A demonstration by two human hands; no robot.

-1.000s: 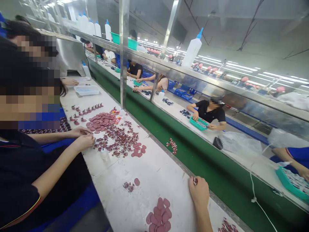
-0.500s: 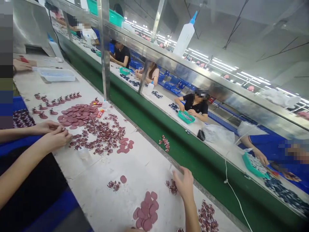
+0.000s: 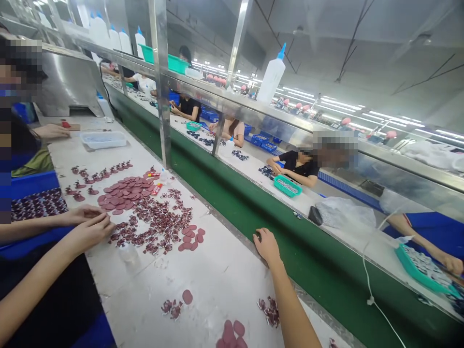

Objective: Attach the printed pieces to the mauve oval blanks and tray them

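Note:
My right hand [image 3: 266,245] reaches over the near edge of the green belt [image 3: 224,193], palm down, with its fingers curled. Something small and dark shows under the fingertips, too hidden to make out. Below the wrist, a small pile of dark red and white pieces [image 3: 268,311] lies on the white table [image 3: 213,285]. Further left are a few similar pieces [image 3: 171,309] beside one flat pink oval [image 3: 187,297]. More pink ovals [image 3: 232,335] are cut off by the bottom edge. My left hand is out of view.
At the left, a co-worker's hands [image 3: 94,223] work beside large piles of pink ovals [image 3: 126,192] and red pieces [image 3: 159,220]. A clear bottle [image 3: 128,253] stands near them. A metal post [image 3: 159,96] rises beyond. People sit across the belt with green baskets [image 3: 287,186].
The view has shifted, lowering the near piles in the picture. My right hand has moved from the table pile out to the belt. The red pieces that lay on the belt are no longer visible.

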